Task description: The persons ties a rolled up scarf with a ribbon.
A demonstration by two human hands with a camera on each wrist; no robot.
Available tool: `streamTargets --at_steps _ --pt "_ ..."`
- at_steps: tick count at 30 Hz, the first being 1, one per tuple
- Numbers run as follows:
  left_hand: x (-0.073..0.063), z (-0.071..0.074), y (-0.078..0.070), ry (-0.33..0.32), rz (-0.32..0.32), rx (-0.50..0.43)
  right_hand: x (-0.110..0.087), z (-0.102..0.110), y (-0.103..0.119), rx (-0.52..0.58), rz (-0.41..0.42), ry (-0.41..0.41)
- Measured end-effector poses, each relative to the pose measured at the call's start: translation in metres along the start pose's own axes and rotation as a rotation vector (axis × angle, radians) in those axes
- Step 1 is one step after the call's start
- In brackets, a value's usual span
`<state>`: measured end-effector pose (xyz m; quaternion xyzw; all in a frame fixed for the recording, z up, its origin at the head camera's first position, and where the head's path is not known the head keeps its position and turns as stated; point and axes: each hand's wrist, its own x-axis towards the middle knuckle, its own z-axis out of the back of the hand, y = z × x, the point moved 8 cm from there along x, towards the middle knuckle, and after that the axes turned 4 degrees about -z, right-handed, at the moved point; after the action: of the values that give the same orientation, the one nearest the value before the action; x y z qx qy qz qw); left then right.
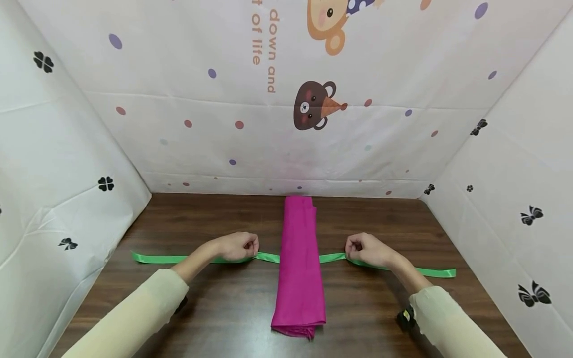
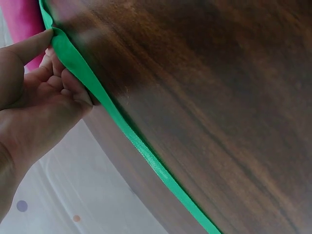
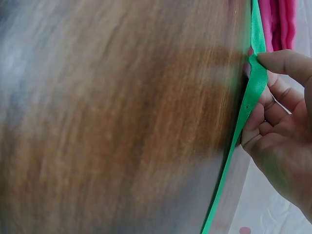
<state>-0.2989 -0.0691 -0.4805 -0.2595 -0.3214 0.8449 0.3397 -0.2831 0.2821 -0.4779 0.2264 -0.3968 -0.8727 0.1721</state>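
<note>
A folded magenta cloth (image 1: pixel 299 268) lies lengthwise on the table, a long narrow bundle. Crossing it from side to side is a green ribbon (image 1: pixel 156 259); its middle stretch is hidden at the cloth, apparently beneath it. To the left of the cloth, my left hand (image 1: pixel 236 245) pinches the ribbon (image 2: pixel 80 68) between thumb and fingers. On the other side my right hand (image 1: pixel 368 248) pinches the ribbon (image 3: pixel 253 85) in the same way. Both loose ends trail outward over the tabletop.
The brown wooden table (image 1: pixel 215 308) meets a white printed sheet (image 1: pixel 259 144) at the back. Similar white sheets rise on the left (image 1: pixel 67 209) and right (image 1: pixel 497 199). A dark device (image 1: pixel 406 318) sits at the right wrist.
</note>
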Motion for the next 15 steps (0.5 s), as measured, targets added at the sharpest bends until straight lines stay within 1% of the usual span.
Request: streamTargets --at_steps 6,10,13,15 --pt "-0.0005 0.0009 -0.0022 0.002 -0.018 0.0 0.0009 0.0022 0.0003 -0.037 0.016 -0.019" --pt "-0.0005 0.0008 -0.0047 0.003 -0.017 -0.003 0.0005 0.0032 0.0017 -0.055 0.035 -0.03" --pt "-0.0005 -0.001 -0.0046 0.007 -0.011 -0.006 -0.0008 0.0016 0.0014 -0.062 0.036 -0.023" --pt "0.0003 0.0005 -0.005 0.007 -0.009 -0.004 -0.0007 0.0027 0.002 -0.064 0.039 -0.018"
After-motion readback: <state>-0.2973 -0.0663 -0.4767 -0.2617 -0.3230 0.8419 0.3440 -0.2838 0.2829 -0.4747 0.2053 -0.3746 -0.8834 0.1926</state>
